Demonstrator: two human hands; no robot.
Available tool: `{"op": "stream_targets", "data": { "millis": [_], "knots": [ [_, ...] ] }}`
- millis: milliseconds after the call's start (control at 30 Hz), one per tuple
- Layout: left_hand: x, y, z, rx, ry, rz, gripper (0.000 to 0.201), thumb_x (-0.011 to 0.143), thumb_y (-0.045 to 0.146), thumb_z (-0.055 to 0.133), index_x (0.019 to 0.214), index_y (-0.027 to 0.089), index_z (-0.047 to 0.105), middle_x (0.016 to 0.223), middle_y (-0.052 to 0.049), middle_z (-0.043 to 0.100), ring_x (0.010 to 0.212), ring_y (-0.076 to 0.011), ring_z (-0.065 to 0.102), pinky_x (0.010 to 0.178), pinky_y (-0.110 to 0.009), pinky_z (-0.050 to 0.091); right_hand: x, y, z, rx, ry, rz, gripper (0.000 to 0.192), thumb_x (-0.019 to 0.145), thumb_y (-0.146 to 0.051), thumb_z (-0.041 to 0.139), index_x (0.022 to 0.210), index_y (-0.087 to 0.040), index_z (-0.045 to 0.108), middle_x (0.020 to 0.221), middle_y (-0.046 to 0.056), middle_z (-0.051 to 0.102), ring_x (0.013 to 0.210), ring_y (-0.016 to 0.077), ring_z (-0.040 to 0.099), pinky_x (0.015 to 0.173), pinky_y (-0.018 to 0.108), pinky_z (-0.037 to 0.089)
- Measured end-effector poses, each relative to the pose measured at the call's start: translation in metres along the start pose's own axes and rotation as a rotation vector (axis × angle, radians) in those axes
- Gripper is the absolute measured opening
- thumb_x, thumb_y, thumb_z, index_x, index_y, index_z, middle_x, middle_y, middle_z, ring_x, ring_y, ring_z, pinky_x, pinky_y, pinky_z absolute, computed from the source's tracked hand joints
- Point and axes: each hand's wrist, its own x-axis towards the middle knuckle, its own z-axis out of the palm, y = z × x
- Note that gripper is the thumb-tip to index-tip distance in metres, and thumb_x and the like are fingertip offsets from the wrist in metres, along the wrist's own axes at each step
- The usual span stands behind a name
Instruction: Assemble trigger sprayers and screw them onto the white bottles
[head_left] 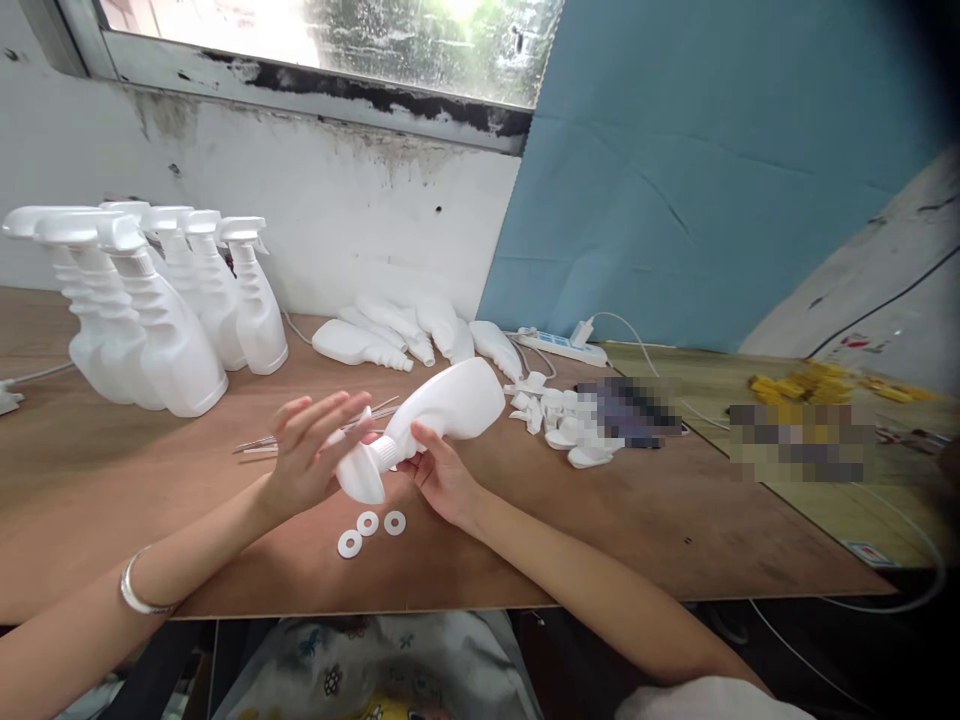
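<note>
Partly hidden left hand (306, 462), grip unclear; right hand (444, 482) closed round white bottle (461, 398).

- Plain white: the held bottle (465, 395) and the spray head (361, 474) at its neck
- White too: the standing spray bottles (176, 360), the lying bottles (341, 342), the loose trigger heads (561, 438) and the flat rings (388, 523)
- Reddish brown: the table (585, 530)
- Silver: the bangle (129, 590)
- Dusty blue: the sheet (637, 180)
- White with dark stains: the wall (352, 220)
- Grey with patchy black: the window frame (300, 82)
- Bright yellow: the small pieces (810, 378)
- Pale grey with little blue, black and yellow figures: the clothing (397, 660)
</note>
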Motion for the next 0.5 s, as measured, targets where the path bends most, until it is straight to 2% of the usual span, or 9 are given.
{"op": "stream_targets", "data": {
  "millis": [67, 133, 267, 400, 500],
  "knots": [
    [0.000, -0.001, 0.002, -0.090, 0.045, -0.197, 0.074, 0.075, 0.030, 0.063, 0.137, 0.024, 0.021, 0.134, -0.005, 0.041, 0.117, -0.0214, 0.042, 0.099, -0.036, 0.029, 0.000, 0.001, 0.000, 0.011, -0.016, 0.013, 0.023, 0.061, -0.032, 0.071, 0.076, -0.017, 0.061, 0.067, -0.003, 0.063, 0.060, 0.0093, 0.056, 0.057, 0.022, 0.045],
    [-0.001, -0.003, 0.005, -0.214, -0.021, -0.321, 0.081, 0.075, 0.036, 0.062, 0.138, 0.022, 0.014, 0.139, -0.007, 0.033, 0.119, -0.0246, 0.038, 0.098, -0.038, 0.031, 0.000, 0.002, -0.001, 0.017, -0.054, 0.027, 0.026, 0.060, -0.033, 0.072, 0.079, -0.017, 0.061, 0.072, -0.002, 0.064, 0.065, 0.0108, 0.057, 0.060, 0.023, 0.047],
    [-0.010, 0.000, 0.015, -0.421, -0.278, -0.333, 0.056, 0.083, 0.036, 0.048, 0.134, 0.027, 0.027, 0.135, -0.006, 0.039, 0.117, -0.0266, 0.042, 0.097, -0.041, 0.034, -0.001, 0.004, -0.002, 0.025, -0.104, 0.054, 0.028, 0.059, -0.031, 0.073, 0.081, -0.018, 0.062, 0.077, -0.002, 0.066, 0.069, 0.0111, 0.059, 0.062, 0.023, 0.048],
    [-0.013, 0.009, 0.019, -0.513, -0.281, -0.405, 0.062, 0.080, 0.035, 0.052, 0.135, 0.027, 0.024, 0.128, -0.010, 0.046, 0.108, -0.0257, 0.050, 0.089, -0.041, 0.042, -0.003, 0.005, -0.002, 0.007, -0.143, 0.057, 0.025, 0.063, -0.028, 0.071, 0.085, -0.019, 0.062, 0.085, -0.001, 0.066, 0.074, 0.0119, 0.059, 0.064, 0.023, 0.049],
    [-0.006, 0.014, 0.015, -0.524, -0.224, -0.346, 0.073, 0.071, 0.042, 0.063, 0.132, 0.022, 0.028, 0.124, -0.013, 0.049, 0.106, -0.0271, 0.051, 0.091, -0.043, 0.040, -0.006, 0.005, 0.000, -0.051, -0.209, 0.060, 0.029, 0.063, -0.031, 0.070, 0.088, -0.018, 0.061, 0.087, 0.002, 0.066, 0.071, 0.0130, 0.059, 0.060, 0.024, 0.049]
  ]
}}
